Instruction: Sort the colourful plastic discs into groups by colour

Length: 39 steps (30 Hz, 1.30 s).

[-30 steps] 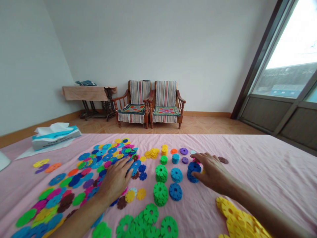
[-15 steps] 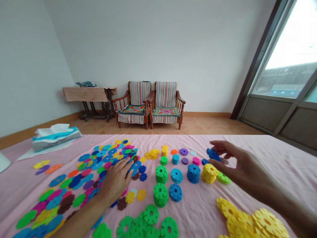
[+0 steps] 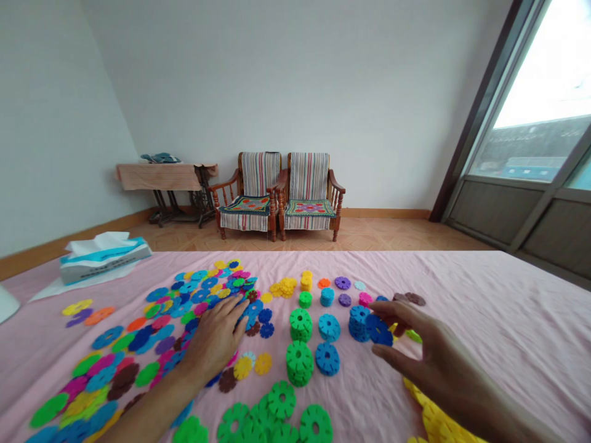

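Observation:
My left hand (image 3: pixel 217 335) lies flat, fingers spread, over the right side of the mixed pile of coloured discs (image 3: pixel 161 326). My right hand (image 3: pixel 415 341) holds a dark blue disc (image 3: pixel 380 330) between thumb and fingers, just right of the blue stack (image 3: pixel 359 322). Behind that hand the yellow stack is mostly hidden. Left of the blue stack stand a lighter blue stack (image 3: pixel 329 327), another blue stack (image 3: pixel 327 359) and two green stacks (image 3: pixel 300 324). Brown discs (image 3: pixel 415 298) lie beyond my right hand.
Loose green discs (image 3: pixel 281 399) are at the near edge, and a yellow heap (image 3: pixel 443 421) is partly under my right forearm. A tissue box (image 3: pixel 106 258) stands far left on the pink cloth (image 3: pixel 489 289). Two chairs (image 3: pixel 309 191) are beyond the table.
My right hand has moved left and nearer with the dark blue disc, from behind the yellow stack to beside the blue stack. The brown discs are now uncovered. My left hand has stayed in place.

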Each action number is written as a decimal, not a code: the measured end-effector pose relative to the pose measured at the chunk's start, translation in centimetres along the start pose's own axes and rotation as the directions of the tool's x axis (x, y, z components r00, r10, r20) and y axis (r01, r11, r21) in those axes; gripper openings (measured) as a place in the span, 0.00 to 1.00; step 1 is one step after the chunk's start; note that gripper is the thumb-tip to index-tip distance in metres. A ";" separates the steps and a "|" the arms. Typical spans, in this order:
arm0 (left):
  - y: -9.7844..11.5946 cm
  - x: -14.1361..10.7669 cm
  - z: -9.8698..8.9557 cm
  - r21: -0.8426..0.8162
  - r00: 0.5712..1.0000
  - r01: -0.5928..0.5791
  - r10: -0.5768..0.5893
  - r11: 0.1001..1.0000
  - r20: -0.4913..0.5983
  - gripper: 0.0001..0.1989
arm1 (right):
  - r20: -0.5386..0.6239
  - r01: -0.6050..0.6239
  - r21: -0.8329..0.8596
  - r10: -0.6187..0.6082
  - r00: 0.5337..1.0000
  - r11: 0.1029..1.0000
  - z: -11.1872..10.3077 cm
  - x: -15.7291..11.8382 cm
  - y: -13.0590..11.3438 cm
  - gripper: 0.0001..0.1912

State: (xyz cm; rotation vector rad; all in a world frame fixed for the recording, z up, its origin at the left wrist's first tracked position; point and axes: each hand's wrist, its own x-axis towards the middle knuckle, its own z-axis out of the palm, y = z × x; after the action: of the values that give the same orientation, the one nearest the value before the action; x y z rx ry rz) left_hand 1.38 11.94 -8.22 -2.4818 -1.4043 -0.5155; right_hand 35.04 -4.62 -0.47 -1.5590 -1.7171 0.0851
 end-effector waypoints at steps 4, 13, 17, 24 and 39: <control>0.1 0.1 -0.1 -0.015 1.000 0.002 -0.001 1.000 0.019 0.21 | -0.047 0.071 -0.008 -0.072 0.996 0.997 1.5 -1.2 0.6 0.16; -0.1 -0.1 0.1 -0.019 1.000 -0.002 0.002 1.000 -0.021 0.19 | 0.105 0.224 -0.124 -0.211 0.972 0.967 4.4 -4.8 2.8 0.23; 0.0 0.0 0.1 -0.019 1.000 -0.009 0.009 1.000 -0.022 0.20 | 0.153 0.236 -0.121 -0.217 0.964 0.964 4.2 -4.9 2.4 0.23; -0.1 0.0 0.2 -0.033 1.000 -0.017 0.017 0.999 -0.007 0.20 | 0.117 0.081 -0.085 -0.071 0.991 0.993 1.7 -2.1 1.1 0.09; 1.2 -0.3 -1.7 0.022 0.982 -0.119 0.121 0.993 -0.146 0.14 | 0.314 0.196 -0.145 -0.143 0.938 0.970 3.2 -3.4 0.5 0.15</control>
State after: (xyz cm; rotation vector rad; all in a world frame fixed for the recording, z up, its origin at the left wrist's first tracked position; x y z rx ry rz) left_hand 1.95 10.46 -6.84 -2.4440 -1.1902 -0.6474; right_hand 33.31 -6.05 -4.56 -1.5763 -2.1450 0.0909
